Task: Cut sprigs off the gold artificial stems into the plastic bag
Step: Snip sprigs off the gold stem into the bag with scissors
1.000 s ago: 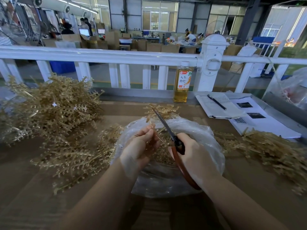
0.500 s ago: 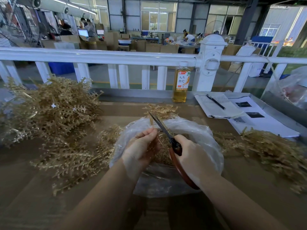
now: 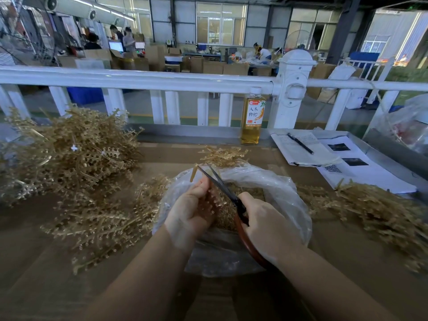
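Left hand (image 3: 192, 210) pinches a beaded gold stem (image 3: 212, 200) over the crinkled clear plastic bag (image 3: 287, 200) | right hand (image 3: 266, 224) grips red-handled scissors (image 3: 228, 193), slim blades parted at the stem | spiky gold stems (image 3: 71, 154) heaped left on brown table (image 3: 46, 274), feathery sprigs (image 3: 379, 212) right
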The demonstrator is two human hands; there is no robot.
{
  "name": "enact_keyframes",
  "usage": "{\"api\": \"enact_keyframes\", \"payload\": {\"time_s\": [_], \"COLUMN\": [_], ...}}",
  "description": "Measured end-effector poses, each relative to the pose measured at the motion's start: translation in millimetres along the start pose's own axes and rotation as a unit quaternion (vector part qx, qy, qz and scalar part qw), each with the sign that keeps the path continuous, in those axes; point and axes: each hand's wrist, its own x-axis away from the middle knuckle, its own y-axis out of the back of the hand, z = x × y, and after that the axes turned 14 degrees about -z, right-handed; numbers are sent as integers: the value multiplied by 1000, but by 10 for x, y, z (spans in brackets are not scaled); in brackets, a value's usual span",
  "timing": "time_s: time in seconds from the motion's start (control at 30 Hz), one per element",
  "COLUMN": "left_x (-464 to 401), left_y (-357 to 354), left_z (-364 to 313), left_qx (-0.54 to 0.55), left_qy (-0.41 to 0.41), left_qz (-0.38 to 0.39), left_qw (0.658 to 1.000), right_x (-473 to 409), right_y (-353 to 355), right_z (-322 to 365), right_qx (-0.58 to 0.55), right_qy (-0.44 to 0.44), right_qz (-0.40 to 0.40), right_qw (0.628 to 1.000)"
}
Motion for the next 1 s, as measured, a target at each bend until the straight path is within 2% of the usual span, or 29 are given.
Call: {"api": "enact_keyframes", "payload": {"time_s": [0.13, 0.33, 0.67, 0.83, 1.0], "left_x": [-14, -47, -99, -136, -129], "left_y": [14, 32, 64, 110, 101], "left_z": [-4, 9, 24, 37, 60], "left_qx": [-10, -39, -66, -67, -66], "left_qy": [9, -20, -33, -57, -61], "left_qz": [3, 0, -10, 17, 23], "left_qw": [1000, 999, 997, 996, 996], "right_x": [-18, -33, -5, -6, 1], "right_y": [-10, -57, -110, -101, -108], "right_z": [6, 0, 37, 59, 76], "right_qx": [2, 52, 68, 63, 97], "right_qy": [11, 35, 25, 29, 34], "right_qz": [-3, -33, -26, -11, -34], "right_qw": [1000, 997, 997, 998, 994]}}
